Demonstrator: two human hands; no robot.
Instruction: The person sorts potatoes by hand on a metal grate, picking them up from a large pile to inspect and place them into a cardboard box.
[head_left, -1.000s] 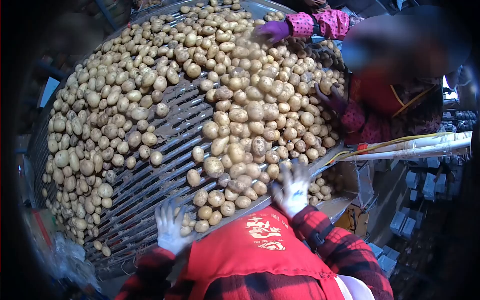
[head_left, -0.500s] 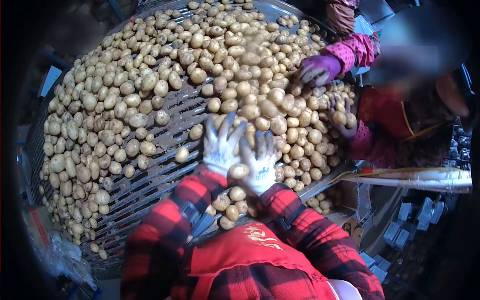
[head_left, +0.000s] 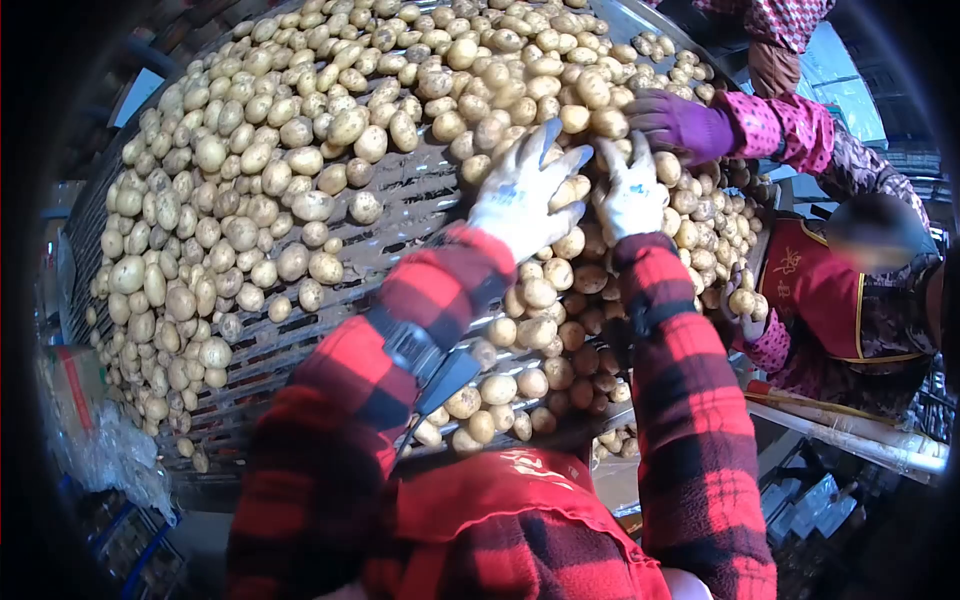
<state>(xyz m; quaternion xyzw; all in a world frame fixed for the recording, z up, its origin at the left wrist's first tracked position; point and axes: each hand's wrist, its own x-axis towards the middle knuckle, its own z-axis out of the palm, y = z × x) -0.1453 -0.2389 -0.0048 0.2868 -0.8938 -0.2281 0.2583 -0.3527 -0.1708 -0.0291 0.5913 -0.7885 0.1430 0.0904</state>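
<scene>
My left hand [head_left: 528, 195], in a white glove with blue-grey fingertips, lies spread over potatoes [head_left: 490, 135] near the middle of the slatted metal table [head_left: 400, 185]. To its right, my right hand [head_left: 632, 190] wears a similar glove and rests on the pile with its fingers apart. Neither palm shows, and no potato is seen gripped in either hand. Potatoes lie around both hands and below them, between my forearms.
At the right, a co-worker in a red apron [head_left: 815, 290] reaches a purple glove [head_left: 685, 128] close to my right hand; their other hand holds potatoes. White pipes [head_left: 850, 435] lie at the lower right. Plastic wrapping [head_left: 125, 450] is at the lower left.
Both my hands have moved up and to the right, farther into the pile, and are wider apart. More potatoes now lie between my forearms. The view has shifted.
</scene>
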